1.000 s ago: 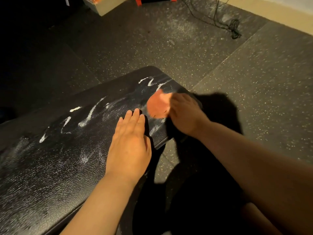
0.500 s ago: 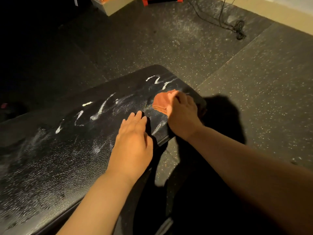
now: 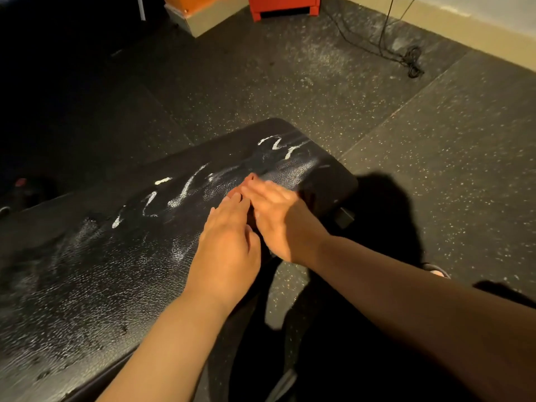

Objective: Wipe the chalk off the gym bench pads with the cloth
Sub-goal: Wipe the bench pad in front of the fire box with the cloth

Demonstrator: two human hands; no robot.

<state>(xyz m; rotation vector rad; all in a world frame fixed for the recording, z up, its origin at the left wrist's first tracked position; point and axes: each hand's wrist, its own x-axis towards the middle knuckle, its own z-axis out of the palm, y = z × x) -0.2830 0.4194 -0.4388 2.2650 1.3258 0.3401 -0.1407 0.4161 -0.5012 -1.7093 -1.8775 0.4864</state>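
Dim gym, speckled rubber floor (image 3: 319,82) open on every side of the black pad (image 3: 87,285), with a red box (image 3: 284,4) and a coiled cable (image 3: 412,59) far off by the wall. Rounded far end of the pad just beyond the hands, near edge under the right wrist. Cracked surface streaked with chalk (image 3: 185,190): bold squiggles toward the far end and middle, pale smears elsewhere. Left hand (image 3: 229,250) flat on the pad, fingers straight and together, gripping nothing. Right hand (image 3: 278,219) close against it, fingers (image 3: 261,190) stretched flat and blurred over the cloth (image 3: 251,177). Only an orange sliver of cloth showing past the fingertips, the rest hidden beneath, amid smeared chalk.
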